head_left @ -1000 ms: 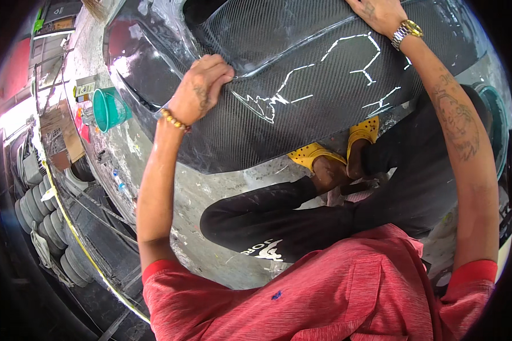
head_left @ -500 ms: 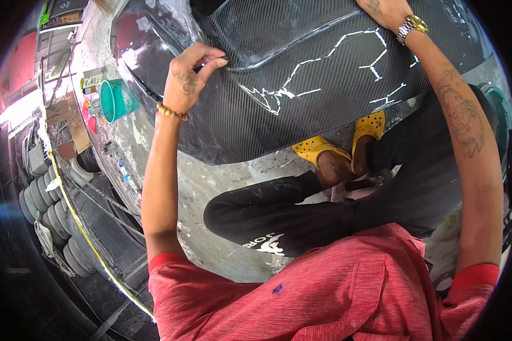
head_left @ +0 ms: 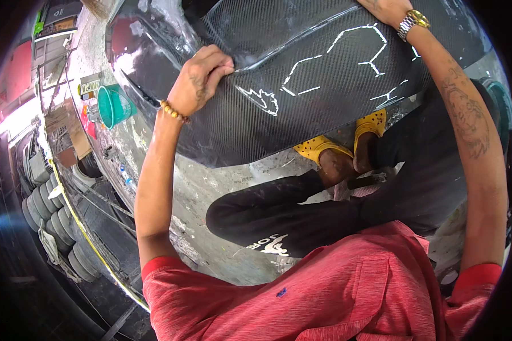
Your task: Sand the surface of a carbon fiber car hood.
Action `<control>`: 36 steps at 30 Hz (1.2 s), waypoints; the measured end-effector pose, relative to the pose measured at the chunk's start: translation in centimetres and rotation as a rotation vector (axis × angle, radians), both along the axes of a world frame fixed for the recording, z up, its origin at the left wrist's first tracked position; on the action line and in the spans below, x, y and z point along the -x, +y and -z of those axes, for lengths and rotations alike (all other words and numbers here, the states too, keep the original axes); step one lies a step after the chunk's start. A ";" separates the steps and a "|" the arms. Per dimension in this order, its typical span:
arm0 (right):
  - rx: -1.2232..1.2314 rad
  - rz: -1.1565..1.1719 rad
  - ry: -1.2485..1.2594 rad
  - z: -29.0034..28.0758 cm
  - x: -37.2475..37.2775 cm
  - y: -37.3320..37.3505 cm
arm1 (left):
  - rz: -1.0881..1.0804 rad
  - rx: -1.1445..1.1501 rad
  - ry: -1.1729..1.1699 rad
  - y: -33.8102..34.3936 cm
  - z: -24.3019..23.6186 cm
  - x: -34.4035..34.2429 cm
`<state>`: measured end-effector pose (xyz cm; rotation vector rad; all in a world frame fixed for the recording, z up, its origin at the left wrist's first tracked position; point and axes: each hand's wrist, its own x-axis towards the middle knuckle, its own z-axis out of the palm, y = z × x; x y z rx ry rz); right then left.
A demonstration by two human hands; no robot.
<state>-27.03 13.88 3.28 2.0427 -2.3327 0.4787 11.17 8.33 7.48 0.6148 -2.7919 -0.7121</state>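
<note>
A large, glossy carbon-fibre panel [head_left: 233, 125] with a woven pattern, raised creases and bright reflections lies in front of me. At its crease on the left, my left hand [head_left: 203, 75] is closed, thumb and fingers pressed together against the surface. What they pinch, if anything, is hidden by the fingers. Farther right, my right hand [head_left: 388, 10] rests at the panel's far part, its fingers cut off by the top edge of the picture. A dark opening shows beyond the crease, between the hands.
On the concrete floor at left stands a green bucket [head_left: 112, 108], near a can and a cardboard piece [head_left: 77, 136]. Stacked tyres [head_left: 54, 219] lie beyond a yellow-edged border. Yellow clogs [head_left: 323, 150] are on my feet, by the panel's near edge. Another green bucket [head_left: 499, 108] is at right.
My left hand has shifted slightly right along the crease, and its fingers have turned over, covering the small dark thing seen at the fingertips before. My right hand stays nearly in place.
</note>
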 end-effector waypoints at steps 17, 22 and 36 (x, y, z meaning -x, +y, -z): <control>-0.012 -0.006 -0.038 0.3 0.0 -0.1 | -0.040 0.002 -0.151 0.5 0.1 0.2; -0.021 -0.002 -0.043 0.2 0.0 0.0 | -0.024 0.004 -0.154 0.8 -0.2 1.0; -0.010 0.003 -0.031 -0.3 -0.3 -0.2 | 0.047 -0.031 -0.219 0.8 -0.9 1.0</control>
